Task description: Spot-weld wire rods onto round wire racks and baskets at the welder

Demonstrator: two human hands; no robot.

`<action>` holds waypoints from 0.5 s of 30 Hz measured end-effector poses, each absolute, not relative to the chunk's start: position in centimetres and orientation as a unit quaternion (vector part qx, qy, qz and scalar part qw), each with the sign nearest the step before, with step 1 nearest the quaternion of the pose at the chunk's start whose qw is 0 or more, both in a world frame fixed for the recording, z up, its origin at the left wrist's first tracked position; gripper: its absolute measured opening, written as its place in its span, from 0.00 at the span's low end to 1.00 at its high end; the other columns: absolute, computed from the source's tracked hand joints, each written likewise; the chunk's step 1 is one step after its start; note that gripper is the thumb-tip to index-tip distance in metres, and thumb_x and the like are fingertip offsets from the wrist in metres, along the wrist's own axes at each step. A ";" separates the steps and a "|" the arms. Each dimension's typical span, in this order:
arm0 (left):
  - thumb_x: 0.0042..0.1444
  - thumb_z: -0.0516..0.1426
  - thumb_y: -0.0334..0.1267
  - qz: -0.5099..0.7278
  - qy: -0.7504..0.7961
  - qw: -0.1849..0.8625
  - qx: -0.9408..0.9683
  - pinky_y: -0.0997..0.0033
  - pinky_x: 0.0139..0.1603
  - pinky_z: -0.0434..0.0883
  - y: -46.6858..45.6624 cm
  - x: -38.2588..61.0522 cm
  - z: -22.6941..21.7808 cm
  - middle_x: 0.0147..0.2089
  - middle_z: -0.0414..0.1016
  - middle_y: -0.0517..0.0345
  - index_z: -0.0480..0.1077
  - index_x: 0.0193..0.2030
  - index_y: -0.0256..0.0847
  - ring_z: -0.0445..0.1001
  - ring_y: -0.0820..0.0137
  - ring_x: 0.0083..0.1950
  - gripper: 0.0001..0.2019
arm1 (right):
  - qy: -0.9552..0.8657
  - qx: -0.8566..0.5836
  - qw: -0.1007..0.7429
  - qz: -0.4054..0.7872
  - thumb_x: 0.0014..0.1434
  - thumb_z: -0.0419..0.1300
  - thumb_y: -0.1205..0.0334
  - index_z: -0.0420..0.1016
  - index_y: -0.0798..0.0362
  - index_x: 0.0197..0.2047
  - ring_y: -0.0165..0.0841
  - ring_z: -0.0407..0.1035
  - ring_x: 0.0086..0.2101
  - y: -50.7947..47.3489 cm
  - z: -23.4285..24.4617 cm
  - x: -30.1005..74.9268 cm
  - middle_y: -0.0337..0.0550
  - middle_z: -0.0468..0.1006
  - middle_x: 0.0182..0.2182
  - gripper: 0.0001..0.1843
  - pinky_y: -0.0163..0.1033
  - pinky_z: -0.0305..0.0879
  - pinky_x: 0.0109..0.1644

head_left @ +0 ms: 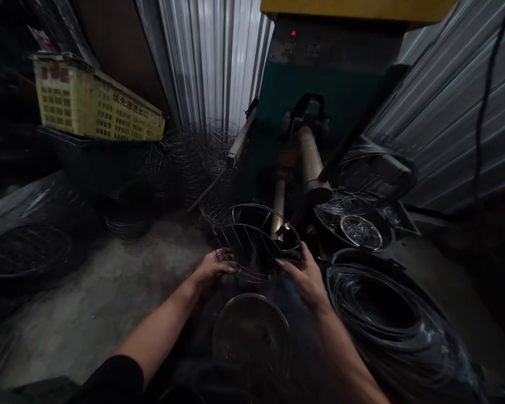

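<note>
A round wire frame, made of thin metal rings joined by cross wires, is held between my two hands. My left hand has its fingers closed round the wires at the near left side. At the right side, my right hand grips the ring with thumb and fingers. The frame sits tilted against the lower bar of a green machine; whether they touch I cannot tell. Above it juts the machine's thicker upper arm. Below my hands lies a metal ring.
Large coils of wire lie to the right. Behind them stands a dark tub with wire rings and small pieces. Stacked wire frames stand at the back left, beside a yellow crate on a dark bin.
</note>
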State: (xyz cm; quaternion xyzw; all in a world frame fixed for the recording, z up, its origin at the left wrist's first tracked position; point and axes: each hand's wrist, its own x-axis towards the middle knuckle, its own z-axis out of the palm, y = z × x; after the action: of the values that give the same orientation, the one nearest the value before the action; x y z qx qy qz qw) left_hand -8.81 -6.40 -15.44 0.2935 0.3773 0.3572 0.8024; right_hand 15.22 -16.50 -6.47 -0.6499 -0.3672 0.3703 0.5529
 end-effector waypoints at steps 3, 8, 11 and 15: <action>0.20 0.71 0.17 0.333 0.379 0.813 0.291 0.70 0.36 0.75 -5.9 -9.1 -16.0 0.39 0.78 0.54 0.70 0.42 0.34 0.79 0.68 0.36 0.36 | -0.359 -0.647 0.564 0.367 0.42 0.72 0.49 0.68 0.51 0.54 0.35 0.72 0.34 -16.6 -7.1 14.1 0.40 0.77 0.36 0.38 0.43 0.70 0.42; 0.20 0.71 0.16 0.273 0.396 0.827 0.290 0.70 0.36 0.74 -4.8 -9.6 -15.8 0.37 0.78 0.53 0.68 0.37 0.35 0.78 0.68 0.36 0.33 | -0.351 -0.644 0.570 0.371 0.42 0.73 0.49 0.70 0.52 0.39 0.28 0.64 0.25 -17.3 -7.7 13.5 0.32 0.72 0.24 0.26 0.35 0.63 0.30; 0.21 0.71 0.18 0.251 0.393 0.833 0.297 0.72 0.36 0.73 -4.6 -9.6 -15.2 0.36 0.78 0.52 0.66 0.34 0.35 0.79 0.69 0.35 0.29 | -0.331 -0.643 0.586 0.365 0.39 0.74 0.48 0.70 0.52 0.38 0.25 0.60 0.21 -17.0 -7.9 13.4 0.29 0.70 0.21 0.27 0.32 0.56 0.25; 0.25 0.72 0.22 0.285 0.395 0.813 0.319 0.76 0.33 0.71 -5.3 -10.4 -14.3 0.34 0.78 0.54 0.68 0.34 0.35 0.77 0.72 0.32 0.27 | -0.296 -0.599 0.633 0.392 0.39 0.74 0.46 0.70 0.52 0.38 0.23 0.56 0.18 -16.3 -7.5 12.9 0.29 0.69 0.20 0.29 0.30 0.52 0.20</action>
State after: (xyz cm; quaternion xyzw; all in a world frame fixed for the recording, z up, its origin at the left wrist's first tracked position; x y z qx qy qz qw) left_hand -10.38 -5.33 -14.29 0.3187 0.3946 0.2853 0.8132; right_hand 12.94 -16.27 -7.48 -0.5986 -0.2960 0.3917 0.6330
